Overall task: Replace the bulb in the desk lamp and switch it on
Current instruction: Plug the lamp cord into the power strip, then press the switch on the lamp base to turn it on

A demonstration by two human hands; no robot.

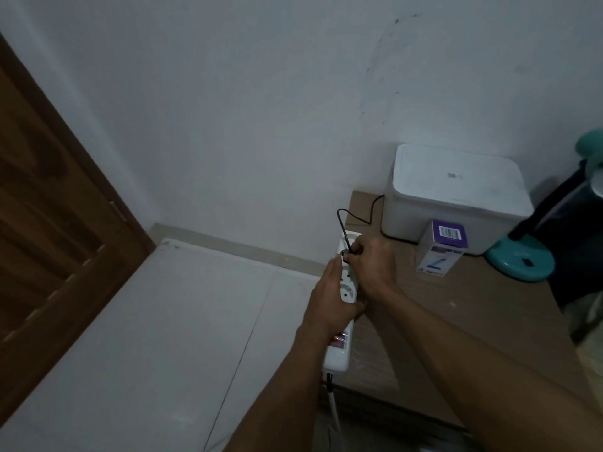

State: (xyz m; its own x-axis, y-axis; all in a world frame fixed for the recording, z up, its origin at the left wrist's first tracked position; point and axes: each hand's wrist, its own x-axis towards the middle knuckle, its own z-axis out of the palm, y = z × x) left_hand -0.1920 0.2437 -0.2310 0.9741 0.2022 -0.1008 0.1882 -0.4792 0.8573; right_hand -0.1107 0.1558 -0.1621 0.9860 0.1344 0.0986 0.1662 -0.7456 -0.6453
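Observation:
A white power strip (339,352) lies along the left edge of the wooden desk (473,321). My left hand (329,298) grips its middle from the left. My right hand (372,265) is closed on a black plug (346,253) at one of the strip's far sockets; whether it is fully seated I cannot tell. The plug's black cord (362,220) loops back across the desk behind the white box. The teal desk lamp's round base (518,262) stands at the right, its dark neck (554,203) rising to a shade (592,151) cut off by the frame edge. A purple and white bulb carton (442,247) stands upright beside the base.
A white lidded box (456,197) sits at the back of the desk against the white wall. A brown wooden door (55,216) is at the left, with white floor tiles (163,337) below. The strip's own cable (334,409) hangs off the desk's near edge.

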